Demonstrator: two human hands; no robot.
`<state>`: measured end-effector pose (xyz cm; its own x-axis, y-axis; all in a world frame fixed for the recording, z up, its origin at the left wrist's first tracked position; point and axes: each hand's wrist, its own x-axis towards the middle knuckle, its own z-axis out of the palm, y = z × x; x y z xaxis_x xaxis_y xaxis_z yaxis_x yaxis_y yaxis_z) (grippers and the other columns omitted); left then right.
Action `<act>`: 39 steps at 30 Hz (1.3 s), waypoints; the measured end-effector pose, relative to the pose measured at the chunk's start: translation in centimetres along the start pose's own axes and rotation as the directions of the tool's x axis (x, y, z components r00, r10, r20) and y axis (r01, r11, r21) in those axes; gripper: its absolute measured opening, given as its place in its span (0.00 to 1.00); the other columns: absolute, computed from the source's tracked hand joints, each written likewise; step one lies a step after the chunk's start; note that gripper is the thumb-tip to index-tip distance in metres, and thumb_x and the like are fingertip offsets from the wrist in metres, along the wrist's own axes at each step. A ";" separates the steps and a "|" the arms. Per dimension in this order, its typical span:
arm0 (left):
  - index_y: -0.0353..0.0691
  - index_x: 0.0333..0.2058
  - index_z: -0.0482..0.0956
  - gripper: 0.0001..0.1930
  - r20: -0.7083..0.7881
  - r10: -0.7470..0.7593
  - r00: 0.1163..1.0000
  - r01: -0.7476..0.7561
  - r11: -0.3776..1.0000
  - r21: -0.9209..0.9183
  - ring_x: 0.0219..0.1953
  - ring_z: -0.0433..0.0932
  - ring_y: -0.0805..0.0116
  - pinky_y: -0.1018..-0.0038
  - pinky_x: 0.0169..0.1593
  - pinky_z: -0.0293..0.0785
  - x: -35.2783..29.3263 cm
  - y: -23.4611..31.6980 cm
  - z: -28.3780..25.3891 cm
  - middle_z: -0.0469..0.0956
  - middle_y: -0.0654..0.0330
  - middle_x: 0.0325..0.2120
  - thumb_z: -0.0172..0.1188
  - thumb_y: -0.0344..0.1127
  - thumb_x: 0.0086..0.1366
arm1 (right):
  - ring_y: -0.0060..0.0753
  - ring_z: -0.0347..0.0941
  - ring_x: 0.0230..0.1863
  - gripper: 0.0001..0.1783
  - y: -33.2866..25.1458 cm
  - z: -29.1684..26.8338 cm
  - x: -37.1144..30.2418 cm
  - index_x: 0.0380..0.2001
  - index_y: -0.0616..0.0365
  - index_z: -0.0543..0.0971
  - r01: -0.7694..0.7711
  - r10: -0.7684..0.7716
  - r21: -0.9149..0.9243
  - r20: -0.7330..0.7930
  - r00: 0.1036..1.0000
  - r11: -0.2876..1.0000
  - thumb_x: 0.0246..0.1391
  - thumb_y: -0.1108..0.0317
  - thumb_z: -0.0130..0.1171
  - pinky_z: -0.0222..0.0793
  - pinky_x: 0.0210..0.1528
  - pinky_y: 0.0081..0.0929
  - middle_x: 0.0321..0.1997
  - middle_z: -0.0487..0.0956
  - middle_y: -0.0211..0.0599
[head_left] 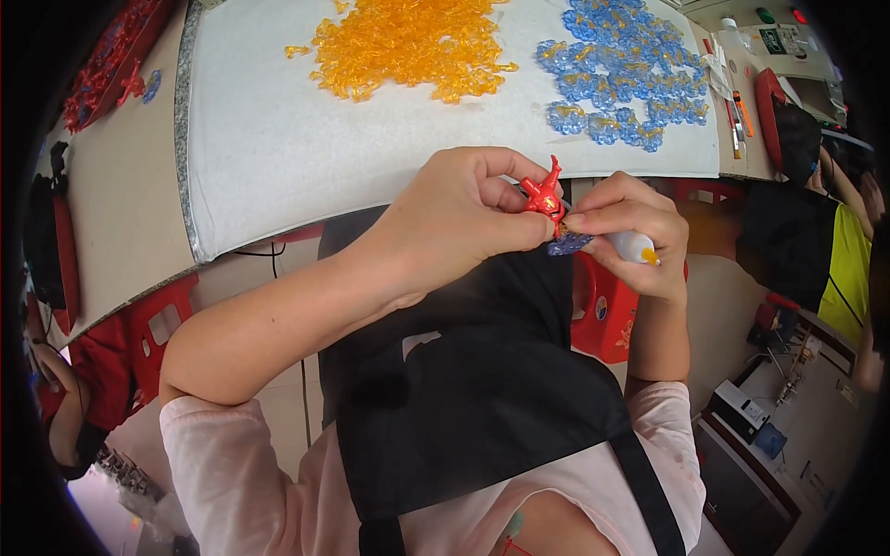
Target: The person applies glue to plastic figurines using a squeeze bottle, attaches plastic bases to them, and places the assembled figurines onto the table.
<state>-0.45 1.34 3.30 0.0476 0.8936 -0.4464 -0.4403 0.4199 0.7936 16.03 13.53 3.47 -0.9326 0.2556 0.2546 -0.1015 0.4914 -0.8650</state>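
My left hand [464,204] is closed, thumb and fingers pinching a small red plastic toy figure [544,198] with one limb pointing up. Under the figure is a small purple-blue translucent piece [568,245], touching or very near it. My right hand [640,215] pinches at the spot where figure and piece meet. A white squeeze bottle [632,246] with an orange-yellow tip is tucked in that same hand, its tip pointing right and down. Both hands are just off the table's near edge, above my lap. Whether the purple-blue piece is fixed to the figure is hidden by my fingers.
On the white mat [250,139] lie a heap of orange translucent pieces [408,46] and rows of blue translucent pieces [630,74]. A red tray of red parts [116,60] stands far left. Brushes [735,120] lie at the right. Other people sit on both sides.
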 end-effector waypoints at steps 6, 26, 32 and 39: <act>0.33 0.37 0.71 0.15 -0.024 -0.009 1.000 0.009 1.000 -0.011 0.28 0.72 0.81 0.86 0.34 0.67 0.0 -0.2 0.1 0.76 0.61 0.26 0.55 0.23 0.48 | 0.27 0.70 0.27 0.17 0.2 0.1 0.0 0.29 0.60 0.79 -0.001 0.001 -0.001 0.017 1.000 1.000 0.29 0.85 0.57 0.64 0.28 0.18 0.26 0.74 0.37; 0.33 0.39 0.71 0.16 -0.042 -0.021 0.999 0.020 1.000 -0.013 0.31 0.73 0.80 0.86 0.36 0.67 -0.3 -0.3 0.3 0.76 0.60 0.28 0.54 0.23 0.47 | 0.28 0.71 0.27 0.17 0.3 0.4 -0.2 0.29 0.60 0.78 -0.002 0.002 -0.006 0.021 1.000 1.000 0.28 0.85 0.57 0.65 0.29 0.19 0.26 0.74 0.37; 0.33 0.39 0.71 0.16 -0.047 -0.021 0.999 0.019 0.999 -0.035 0.31 0.73 0.80 0.86 0.36 0.67 -0.3 -0.4 0.1 0.75 0.60 0.28 0.53 0.23 0.47 | 0.28 0.71 0.27 0.17 0.5 0.6 -0.1 0.28 0.60 0.78 0.000 0.000 0.017 0.014 1.000 1.000 0.28 0.85 0.57 0.64 0.28 0.19 0.26 0.74 0.36; 0.34 0.39 0.70 0.15 -0.073 -0.037 0.997 0.033 0.998 -0.051 0.26 0.69 0.80 0.85 0.30 0.65 0.2 -0.6 0.1 0.74 0.63 0.25 0.57 0.24 0.49 | 0.34 0.72 0.30 0.13 0.9 0.3 -0.2 0.28 0.60 0.79 -0.049 0.048 0.077 0.019 0.999 0.996 0.32 0.80 0.61 0.66 0.31 0.26 0.28 0.75 0.39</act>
<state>-0.11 1.30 2.77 -0.0015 0.8636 -0.5042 -0.4833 0.4408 0.7564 16.06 13.63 2.52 -0.9428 0.2632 0.2045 -0.0817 0.4124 -0.9073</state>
